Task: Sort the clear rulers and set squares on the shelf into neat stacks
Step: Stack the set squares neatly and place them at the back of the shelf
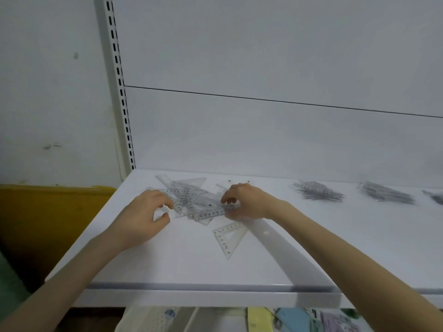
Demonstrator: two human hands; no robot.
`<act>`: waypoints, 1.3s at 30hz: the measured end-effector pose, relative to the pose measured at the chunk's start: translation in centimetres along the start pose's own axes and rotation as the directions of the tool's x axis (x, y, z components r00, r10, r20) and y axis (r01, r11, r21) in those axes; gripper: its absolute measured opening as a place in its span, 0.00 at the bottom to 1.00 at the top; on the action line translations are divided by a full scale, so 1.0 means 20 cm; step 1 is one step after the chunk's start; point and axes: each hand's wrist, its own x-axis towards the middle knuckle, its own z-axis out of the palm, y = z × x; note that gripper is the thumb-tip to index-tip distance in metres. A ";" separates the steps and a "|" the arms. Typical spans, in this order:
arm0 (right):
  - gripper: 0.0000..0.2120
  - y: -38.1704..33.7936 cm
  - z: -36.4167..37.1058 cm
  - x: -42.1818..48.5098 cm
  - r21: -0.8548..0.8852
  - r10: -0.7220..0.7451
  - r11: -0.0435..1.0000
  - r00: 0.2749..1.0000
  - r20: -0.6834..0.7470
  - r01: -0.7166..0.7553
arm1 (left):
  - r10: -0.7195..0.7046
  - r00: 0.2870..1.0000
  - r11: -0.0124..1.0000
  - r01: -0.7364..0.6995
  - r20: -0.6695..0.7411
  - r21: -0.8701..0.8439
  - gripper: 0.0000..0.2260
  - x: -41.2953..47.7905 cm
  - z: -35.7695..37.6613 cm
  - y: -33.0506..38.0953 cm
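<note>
A loose heap of clear rulers and set squares (pixel 189 195) lies on the white shelf (pixel 187 264), near its back left. One small clear set square (pixel 227 238) lies apart, in front of the heap. My right hand (pixel 244 202) pinches the right end of a clear ruler (pixel 211 213) at the heap's front edge. My left hand (pixel 146 214) hovers at the heap's left side, fingers curled, thumb and fingertips close to a ruler end; whether it holds anything is unclear.
Three piles of thin grey pieces lie along the back right of the shelf: one (pixel 318 194), another (pixel 386 195), a third (pixel 435 197) cut by the frame edge. A yellow bin (pixel 48 212) stands left. Coloured packets (pixel 287 319) sit on the shelf below.
</note>
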 end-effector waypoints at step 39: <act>0.11 0.14 -0.12 -0.63 0.556 0.089 0.822 0.936 -0.341 0.124 | -0.136 0.917 0.299 0.399 0.375 -0.867 0.17 0.22 0.22 0.68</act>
